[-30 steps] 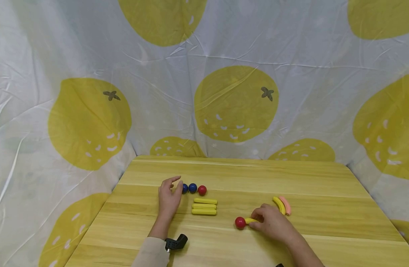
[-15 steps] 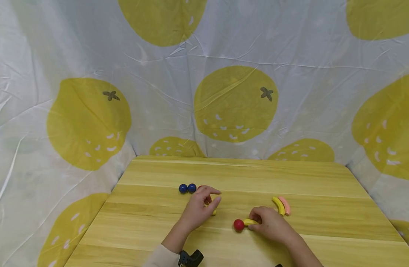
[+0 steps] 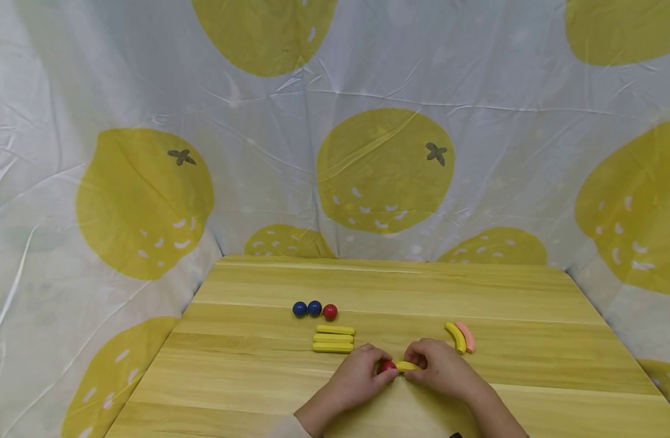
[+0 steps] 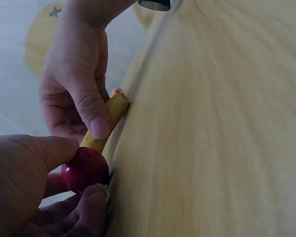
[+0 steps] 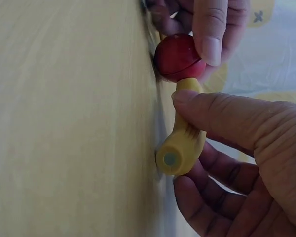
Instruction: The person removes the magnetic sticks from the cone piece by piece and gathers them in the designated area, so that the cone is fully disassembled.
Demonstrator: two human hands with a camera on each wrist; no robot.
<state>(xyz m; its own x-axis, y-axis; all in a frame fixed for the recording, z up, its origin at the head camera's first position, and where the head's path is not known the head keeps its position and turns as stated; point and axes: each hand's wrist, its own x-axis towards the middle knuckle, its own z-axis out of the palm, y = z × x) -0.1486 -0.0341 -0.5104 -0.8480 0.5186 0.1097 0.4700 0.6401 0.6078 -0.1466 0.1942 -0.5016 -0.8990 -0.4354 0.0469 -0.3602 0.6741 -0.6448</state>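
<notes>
Near the front of the table, my left hand (image 3: 361, 378) holds a red ball (image 4: 85, 170) between thumb and fingers. My right hand (image 3: 445, 368) pinches a short curved yellow rod (image 5: 183, 140), whose near end shows a round grey disc in the right wrist view. The ball touches the rod's other end, and both sit at the tabletop. In the head view the left fingers partly cover the ball, and the right fingers hide part of the rod.
Left of centre lie several yellow straight sticks (image 3: 333, 338) side by side. Behind them are two blue balls (image 3: 315, 308) and another red ball (image 3: 330, 312) in a row. To the right, a yellow curved rod (image 3: 455, 337) lies beside a pink curved rod (image 3: 466, 337). A lemon-print cloth (image 3: 384, 182) hangs behind the table.
My left hand has come from beside the blue balls, across the yellow sticks, to the red ball and taken hold of it. The right hand has kept its grip on the curved yellow rod.
</notes>
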